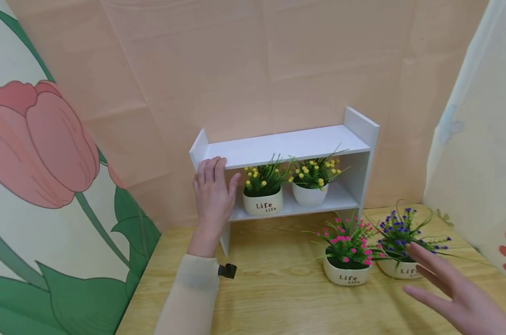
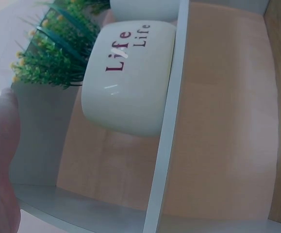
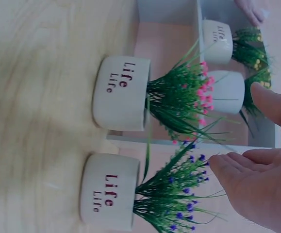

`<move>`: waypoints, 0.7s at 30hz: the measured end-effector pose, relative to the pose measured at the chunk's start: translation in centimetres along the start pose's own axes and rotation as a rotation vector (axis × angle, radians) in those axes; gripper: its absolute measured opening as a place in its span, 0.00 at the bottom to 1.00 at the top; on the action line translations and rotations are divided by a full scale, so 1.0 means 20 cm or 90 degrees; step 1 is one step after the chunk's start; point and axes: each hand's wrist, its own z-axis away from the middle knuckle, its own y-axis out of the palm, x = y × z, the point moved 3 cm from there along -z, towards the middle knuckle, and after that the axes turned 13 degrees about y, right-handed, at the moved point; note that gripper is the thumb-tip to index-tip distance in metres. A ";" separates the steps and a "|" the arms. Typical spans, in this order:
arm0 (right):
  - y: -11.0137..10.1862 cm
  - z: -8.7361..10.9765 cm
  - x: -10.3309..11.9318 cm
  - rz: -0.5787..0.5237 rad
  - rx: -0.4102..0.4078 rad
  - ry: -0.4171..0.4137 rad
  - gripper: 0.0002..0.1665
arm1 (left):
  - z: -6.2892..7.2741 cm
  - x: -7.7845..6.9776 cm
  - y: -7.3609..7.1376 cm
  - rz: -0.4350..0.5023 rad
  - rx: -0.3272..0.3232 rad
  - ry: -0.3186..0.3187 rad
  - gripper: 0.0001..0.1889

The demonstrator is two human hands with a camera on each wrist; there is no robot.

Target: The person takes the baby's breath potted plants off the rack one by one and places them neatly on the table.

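My left hand (image 1: 213, 188) rests against the left front corner of a white two-tier shelf (image 1: 278, 144). Its fingertips lie at the upper board's edge, the thumb spread apart from them. Just right of it, a "Life" pot with yellow flowers (image 1: 263, 202) stands on the lower board, beside a white pot with yellow flowers (image 1: 310, 193). My right hand (image 1: 462, 293), fingers extended and holding nothing, is in front of a "Life" pot with blue-purple flowers (image 1: 397, 267). A pot with pink flowers (image 1: 347, 274) stands left of that one, on the table.
The wooden table (image 1: 269, 288) runs up to a beige cloth backdrop (image 1: 278, 70). A panel with a painted tulip (image 1: 39, 144) rises on the left, and a pale wall (image 1: 483, 163) on the right. A black clip (image 1: 228, 271) sits at my left sleeve.
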 end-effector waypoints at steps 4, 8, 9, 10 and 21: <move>-0.02 0.00 0.06 -0.009 -0.030 -0.036 0.57 | 0.00 0.00 -0.01 -0.003 0.004 0.000 0.29; -0.05 -0.02 0.12 -0.010 -0.047 -0.048 0.57 | 0.00 0.00 -0.01 0.003 0.009 -0.001 0.29; -0.06 -0.03 0.13 -0.005 -0.050 -0.045 0.57 | -0.01 0.00 -0.01 0.005 0.010 -0.001 0.29; -0.07 -0.04 0.14 0.000 -0.054 -0.042 0.56 | -0.01 -0.01 -0.01 0.006 0.011 -0.001 0.29; -0.18 -0.16 0.32 0.078 -0.144 -0.113 0.58 | 0.00 -0.01 -0.01 0.013 0.015 -0.008 0.29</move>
